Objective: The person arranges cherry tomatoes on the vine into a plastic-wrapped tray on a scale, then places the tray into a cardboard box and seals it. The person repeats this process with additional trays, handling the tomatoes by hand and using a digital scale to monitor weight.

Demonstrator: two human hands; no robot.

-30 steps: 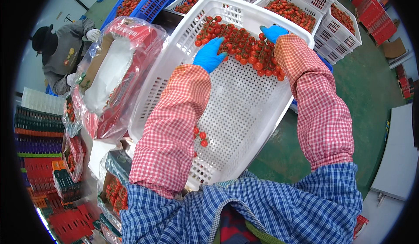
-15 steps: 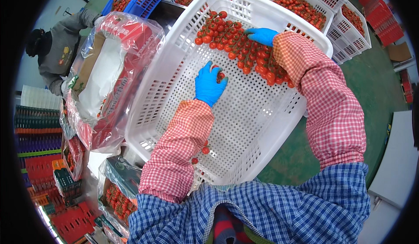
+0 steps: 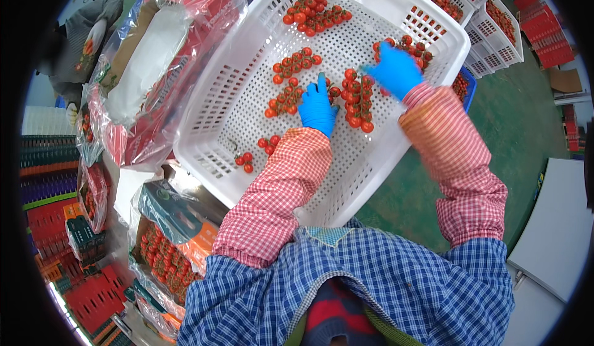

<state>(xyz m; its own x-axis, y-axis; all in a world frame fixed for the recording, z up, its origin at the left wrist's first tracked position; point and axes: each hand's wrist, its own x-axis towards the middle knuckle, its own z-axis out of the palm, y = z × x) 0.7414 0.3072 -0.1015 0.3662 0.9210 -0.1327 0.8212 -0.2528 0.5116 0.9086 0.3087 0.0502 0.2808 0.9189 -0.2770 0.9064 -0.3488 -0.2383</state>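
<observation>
red tomatoes on the vine (image 3: 359, 102), spread in separate bunches over the floor of a white perforated crate (image 3: 201, 126): one thick bunch (image 3: 315, 15) by the far left corner, another (image 3: 421, 50) near the right edge and partly under the right hand (image 3: 396, 71), a long one right of the middle, two short sprays (image 3: 297, 63) toward the left edge, a few small fruits (image 3: 244, 160) near the near left corner.

left hand (image 3: 317, 110) low over the middle of the crate, fingers partly spread, right beside a small bunch (image 3: 334, 91); impossible to make out whether gripping it. right hand blurred, fingers pointing inward; no telling how widely parted, or whether holding anything.

probably best to take each bunch by the stem rather than by the fruit, and to lift straight up instead of dragging skins across the holes. support longer bunches from beneath; ease neighbours apart gently, since likely to snag and shed fruit.

outside the left edge, a red carton (image 3: 201, 43) in clear film; off the near left corner, packed tomatoes (image 3: 164, 256). beyond the far right corner, stacked white crates (image 3: 495, 58). farther off, past the red carton, a co-worker's grey sleeve (image 3: 102, 9).
</observation>
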